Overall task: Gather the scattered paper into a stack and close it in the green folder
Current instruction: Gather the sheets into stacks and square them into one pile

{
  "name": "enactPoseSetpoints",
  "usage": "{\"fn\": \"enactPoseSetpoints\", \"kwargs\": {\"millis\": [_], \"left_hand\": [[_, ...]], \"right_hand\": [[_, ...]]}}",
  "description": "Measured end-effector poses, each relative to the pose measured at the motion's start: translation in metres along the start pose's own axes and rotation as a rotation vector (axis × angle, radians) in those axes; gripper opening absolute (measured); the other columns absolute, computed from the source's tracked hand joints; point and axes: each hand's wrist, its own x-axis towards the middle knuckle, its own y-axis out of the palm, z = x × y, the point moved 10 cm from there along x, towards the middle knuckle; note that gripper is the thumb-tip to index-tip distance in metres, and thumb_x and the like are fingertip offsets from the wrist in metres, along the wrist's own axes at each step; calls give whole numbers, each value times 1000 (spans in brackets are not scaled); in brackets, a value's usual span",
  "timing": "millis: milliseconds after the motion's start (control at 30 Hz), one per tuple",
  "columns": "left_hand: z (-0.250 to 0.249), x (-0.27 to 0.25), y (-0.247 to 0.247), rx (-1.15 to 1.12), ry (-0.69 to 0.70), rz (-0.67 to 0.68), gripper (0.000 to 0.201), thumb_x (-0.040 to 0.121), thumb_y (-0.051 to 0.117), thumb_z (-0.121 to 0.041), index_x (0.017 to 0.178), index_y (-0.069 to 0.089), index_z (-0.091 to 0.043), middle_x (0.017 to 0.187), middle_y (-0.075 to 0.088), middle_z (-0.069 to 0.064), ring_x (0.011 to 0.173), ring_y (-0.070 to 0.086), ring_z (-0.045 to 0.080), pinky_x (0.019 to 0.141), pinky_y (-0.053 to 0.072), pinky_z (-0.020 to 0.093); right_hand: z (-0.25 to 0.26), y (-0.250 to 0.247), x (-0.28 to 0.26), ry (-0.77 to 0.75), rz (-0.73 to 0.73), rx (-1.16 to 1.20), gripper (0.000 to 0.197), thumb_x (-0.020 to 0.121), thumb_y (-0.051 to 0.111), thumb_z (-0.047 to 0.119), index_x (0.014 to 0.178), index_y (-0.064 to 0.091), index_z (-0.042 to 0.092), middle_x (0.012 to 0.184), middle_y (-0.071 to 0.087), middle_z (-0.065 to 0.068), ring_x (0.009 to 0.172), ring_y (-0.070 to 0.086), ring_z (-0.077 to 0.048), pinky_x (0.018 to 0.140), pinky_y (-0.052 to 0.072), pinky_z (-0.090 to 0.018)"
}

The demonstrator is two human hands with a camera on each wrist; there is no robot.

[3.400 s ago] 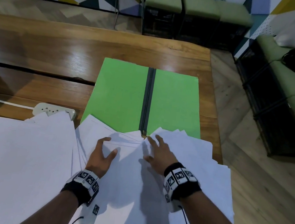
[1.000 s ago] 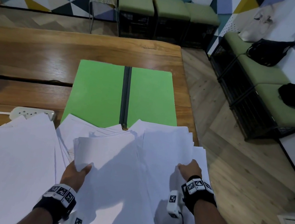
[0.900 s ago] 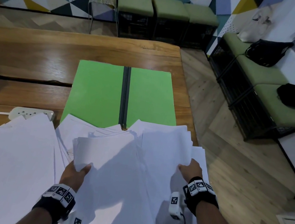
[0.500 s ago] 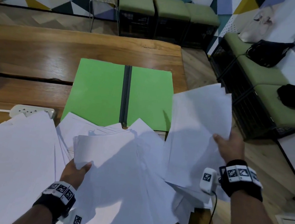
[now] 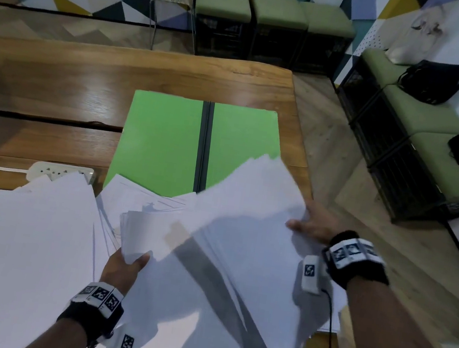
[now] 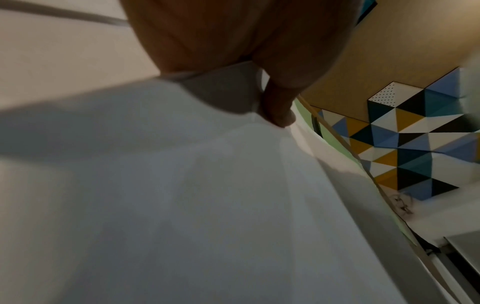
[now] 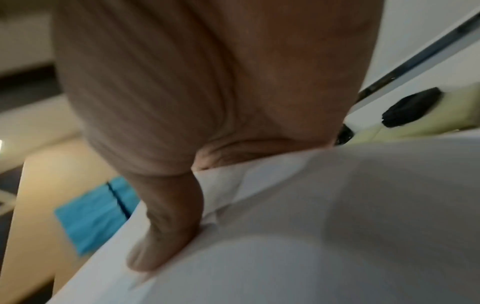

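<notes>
The green folder (image 5: 162, 140) lies open and flat on the wooden table (image 5: 59, 76), its dark spine running toward me. White paper sheets (image 5: 17, 247) spread over the near table. My left hand (image 5: 125, 268) pinches a bundle of sheets (image 5: 146, 230) at its near corner, thumb on top (image 6: 278, 111). My right hand (image 5: 314, 225) grips a second bundle (image 5: 248, 220) by its right edge, raised and tilted over the folder's near right corner; its thumb presses the top sheet (image 7: 166, 236).
A white power strip (image 5: 60, 172) with its cable lies left of the folder, partly under paper. The table's right edge (image 5: 300, 142) runs close to the folder. Green-cushioned benches (image 5: 436, 120) with black bags stand at the right, stools at the back.
My right hand lifted a bundle off the right side of the pile, swung it up to the right, and now brings it back left over the pile. The left hand keeps its hold.
</notes>
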Motion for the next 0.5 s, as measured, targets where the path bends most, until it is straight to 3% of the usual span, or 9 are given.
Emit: {"fn": "enactPoseSetpoints", "kwargs": {"millis": [67,167,233,333,500], "left_hand": [[2,0,0,-4,-13,-4,24,81,74,-22,98,65,-7,80,69,7,73,65,23,69,48,30],[5,1,-1,-4,-24,-11,24,81,74,-24,98,65,-9,84,71,9,77,67,26,69,48,30],[6,2,0,-5,-23,-7,25,81,74,-23,99,66,-8,85,71,10,80,67,28,70,48,31],[6,3,-1,-8,-26,-10,25,82,74,-21,101,65,-7,86,71,9,79,66,27,69,47,30],[1,-1,0,-6,-28,-5,24,83,72,-21,100,63,-7,82,68,7,74,64,23,60,45,26]], "right_hand": [[-28,35,22,102,20,-190,65,71,77,34,129,52,17,119,61,-1,110,55,-20,95,43,-32],[-58,74,47,206,29,-235,66,71,78,34,127,49,15,124,60,-6,114,55,-27,96,45,-36],[-62,86,57,214,2,-364,68,72,77,37,128,47,12,127,54,-12,118,50,-32,98,43,-39],[-58,100,64,176,-62,-608,78,70,71,52,133,39,19,132,41,-9,123,37,-32,101,39,-42],[-54,109,67,194,-52,-580,69,73,67,49,128,44,16,129,48,-8,121,42,-28,102,39,-39]]}}
